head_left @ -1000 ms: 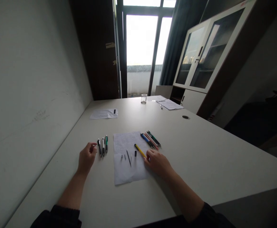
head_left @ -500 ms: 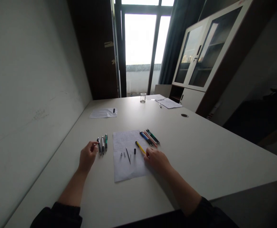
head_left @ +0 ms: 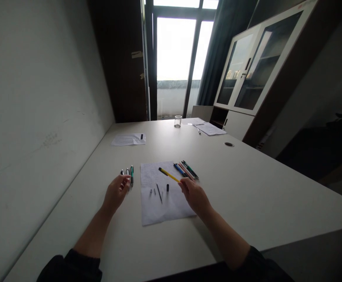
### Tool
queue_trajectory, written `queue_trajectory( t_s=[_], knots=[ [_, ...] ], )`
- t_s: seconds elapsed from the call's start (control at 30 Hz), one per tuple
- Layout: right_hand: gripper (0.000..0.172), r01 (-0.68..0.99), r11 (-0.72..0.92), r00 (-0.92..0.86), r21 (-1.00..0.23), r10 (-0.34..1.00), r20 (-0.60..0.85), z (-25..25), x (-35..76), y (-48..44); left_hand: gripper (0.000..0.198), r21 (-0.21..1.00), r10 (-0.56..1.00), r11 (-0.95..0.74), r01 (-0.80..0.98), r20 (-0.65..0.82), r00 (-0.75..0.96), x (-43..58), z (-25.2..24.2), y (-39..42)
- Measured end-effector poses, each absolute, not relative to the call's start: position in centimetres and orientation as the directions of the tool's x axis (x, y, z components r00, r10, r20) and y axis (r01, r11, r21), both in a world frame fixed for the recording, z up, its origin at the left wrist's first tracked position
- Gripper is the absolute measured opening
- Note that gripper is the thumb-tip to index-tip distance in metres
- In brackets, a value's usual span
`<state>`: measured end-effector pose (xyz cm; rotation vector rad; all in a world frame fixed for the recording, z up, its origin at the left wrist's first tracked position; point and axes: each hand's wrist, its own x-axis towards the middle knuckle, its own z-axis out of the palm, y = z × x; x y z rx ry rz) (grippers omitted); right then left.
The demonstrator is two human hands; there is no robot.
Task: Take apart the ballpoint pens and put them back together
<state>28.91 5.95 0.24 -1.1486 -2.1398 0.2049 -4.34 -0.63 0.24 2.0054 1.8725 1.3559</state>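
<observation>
My right hand [head_left: 196,195] grips one end of a yellow pen [head_left: 170,174], its dark end lifted and pointing left above a written sheet of paper [head_left: 156,213]. My left hand [head_left: 116,194] has loosely bent fingers with nothing visible in them, and it partly covers three pens [head_left: 132,176] on the table. On the sheet lie a thin dark pen refill [head_left: 159,193], a short black cylindrical piece [head_left: 168,188] and small pen parts [head_left: 150,191]. Just beyond my right hand, several coloured pens [head_left: 186,171] lie side by side, overlapping the sheet's right edge.
Farther back on the white table [head_left: 241,188] are a glass cup [head_left: 177,122], a stack of papers [head_left: 210,129] with a pen, and another sheet [head_left: 126,139] at left. A round cable hole [head_left: 229,144] is at right. A wall [head_left: 42,137] borders the left edge.
My right hand has raised the yellow pen from the sheet and swung its dark end left. My left hand has moved right, in front of the three pens.
</observation>
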Motion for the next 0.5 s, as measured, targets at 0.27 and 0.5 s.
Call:
queue_trajectory(
  t_s=[0.27, 0.5],
  knots=[
    [0.017, 0.556, 0.746, -0.558, -0.367, 0.662, 0.5, 0.4, 28.1, 4.8, 0.026, 0.464, 0.781, -0.521, 0.717, 0.597, 0.182, -1.9, 0.9, -1.5],
    [0.016, 0.499, 0.832, -0.685, -0.243, 0.55, 0.478, 0.6, 27.0, 3.7, 0.034, 0.297, 0.726, -0.632, 0.716, 0.549, 0.414, 0.9, 1.2, -2.2]
  ],
)
